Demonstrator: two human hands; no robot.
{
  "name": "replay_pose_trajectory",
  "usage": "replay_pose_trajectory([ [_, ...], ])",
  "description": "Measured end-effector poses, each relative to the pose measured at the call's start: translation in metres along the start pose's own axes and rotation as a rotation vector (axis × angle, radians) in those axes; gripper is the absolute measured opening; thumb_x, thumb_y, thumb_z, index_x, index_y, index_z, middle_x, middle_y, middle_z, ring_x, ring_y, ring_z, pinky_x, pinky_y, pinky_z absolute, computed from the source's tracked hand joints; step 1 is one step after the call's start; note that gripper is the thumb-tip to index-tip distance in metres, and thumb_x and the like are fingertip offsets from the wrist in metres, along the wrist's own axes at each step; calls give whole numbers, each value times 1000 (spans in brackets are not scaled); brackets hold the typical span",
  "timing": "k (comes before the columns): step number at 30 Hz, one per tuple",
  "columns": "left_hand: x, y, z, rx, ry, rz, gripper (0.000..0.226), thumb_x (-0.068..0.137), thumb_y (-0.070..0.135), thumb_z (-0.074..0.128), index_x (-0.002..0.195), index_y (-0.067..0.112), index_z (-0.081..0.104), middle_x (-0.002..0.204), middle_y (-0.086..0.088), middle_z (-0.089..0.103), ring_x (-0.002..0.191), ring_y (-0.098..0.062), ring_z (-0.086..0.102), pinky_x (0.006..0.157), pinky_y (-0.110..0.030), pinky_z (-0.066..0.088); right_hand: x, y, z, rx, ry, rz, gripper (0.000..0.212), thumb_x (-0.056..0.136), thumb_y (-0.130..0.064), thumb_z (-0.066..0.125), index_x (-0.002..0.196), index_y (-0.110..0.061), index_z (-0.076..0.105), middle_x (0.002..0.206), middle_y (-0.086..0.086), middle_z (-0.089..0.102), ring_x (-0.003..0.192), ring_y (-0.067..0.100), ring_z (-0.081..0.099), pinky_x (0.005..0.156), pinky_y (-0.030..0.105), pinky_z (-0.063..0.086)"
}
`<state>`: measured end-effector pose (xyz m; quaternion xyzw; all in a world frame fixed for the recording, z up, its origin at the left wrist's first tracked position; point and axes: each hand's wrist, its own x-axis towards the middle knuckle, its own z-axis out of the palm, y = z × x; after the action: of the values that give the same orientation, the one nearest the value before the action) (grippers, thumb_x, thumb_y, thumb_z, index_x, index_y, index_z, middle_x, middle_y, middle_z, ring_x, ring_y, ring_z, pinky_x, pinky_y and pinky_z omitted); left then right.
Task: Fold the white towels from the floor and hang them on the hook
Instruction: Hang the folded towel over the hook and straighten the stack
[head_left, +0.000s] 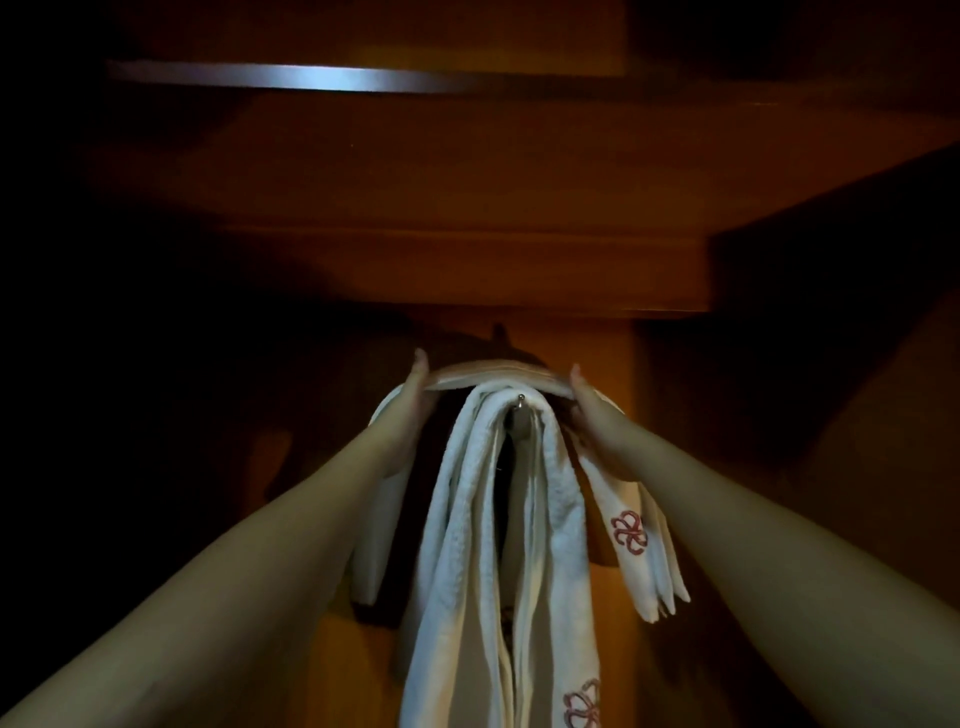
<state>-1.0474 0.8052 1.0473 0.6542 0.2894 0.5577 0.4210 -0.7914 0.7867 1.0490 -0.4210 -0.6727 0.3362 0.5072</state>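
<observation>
A white towel (488, 545) with a red flower emblem hangs folded over a small metal hook (520, 399) on a wooden panel. A second folded white towel (493, 375) is held flat just above the hook, its ends drooping on both sides; its right end (636, 551) also shows a red emblem. My left hand (410, 402) grips this towel at its left side, thumb on top. At the towel's right side my right hand (592, 415) grips it the same way. The fingers under the towel are hidden.
The hook sits on an orange-brown wooden wall panel (597, 358) below stepped wooden ledges (467, 270). A pale metal bar or strip (291, 78) gleams high up. Both sides of the view are very dark.
</observation>
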Motion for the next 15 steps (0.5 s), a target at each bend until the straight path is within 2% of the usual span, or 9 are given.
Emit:
replay_pose_trajectory([
  [2,-6,-15,3,0,-31,4,95,77,92,29,141,28,56,144,0,57,125,-18,58,108,-44,44,-5,10,0,10,-19,-12,103,71,-94,29,152,-32,39,157,6,41,145,25,36,122,52,25],
  [3,-8,-26,5,-26,-48,1,89,76,93,30,134,35,62,139,3,62,126,-15,58,110,-43,43,-7,17,0,25,-32,-29,101,72,-95,31,151,-33,41,155,5,44,143,24,39,121,51,26],
  [5,-19,-45,6,-83,-71,-35,78,75,93,35,117,39,73,123,1,72,114,-15,68,90,-33,58,-15,31,1,53,-36,-57,99,73,-95,34,151,-36,40,154,4,46,142,21,42,121,51,27],
  [6,-26,-54,5,-112,-64,-52,78,76,91,37,118,36,73,122,-3,73,113,-19,69,82,-30,60,-19,37,0,56,-23,-67,99,74,-95,33,153,-37,37,156,4,43,143,21,40,122,51,27],
  [8,-41,-70,2,-179,-42,-77,88,78,90,37,131,26,66,127,-11,69,117,-27,67,83,-34,60,-28,51,0,55,9,-62,101,74,-96,30,156,-35,32,159,4,38,146,20,36,123,50,23],
  [10,-56,-88,0,-231,-40,-114,90,77,91,36,133,26,65,129,-13,68,119,-31,65,91,-43,58,-39,71,3,76,18,-44,98,76,-95,31,155,-37,34,159,2,40,146,21,35,123,52,23],
  [11,-64,-96,1,-230,-39,-126,87,78,91,35,130,29,66,129,-13,68,120,-31,65,95,-47,57,-45,81,6,86,21,-46,89,80,-93,33,153,-42,35,157,-1,42,145,21,37,121,52,26],
  [13,-82,-107,4,-228,-27,-164,86,80,89,32,133,29,64,129,-12,68,120,-30,65,101,-50,52,-57,101,15,110,0,-9,73,81,-92,36,144,-56,40,148,-9,52,136,14,48,111,47,43],
  [15,-102,-117,5,-219,-3,-196,89,81,86,30,138,24,57,128,-9,69,118,-25,66,93,-42,57,-73,115,24,120,-2,59,58,77,-94,37,125,-67,53,133,-19,61,120,5,60,95,36,55],
])
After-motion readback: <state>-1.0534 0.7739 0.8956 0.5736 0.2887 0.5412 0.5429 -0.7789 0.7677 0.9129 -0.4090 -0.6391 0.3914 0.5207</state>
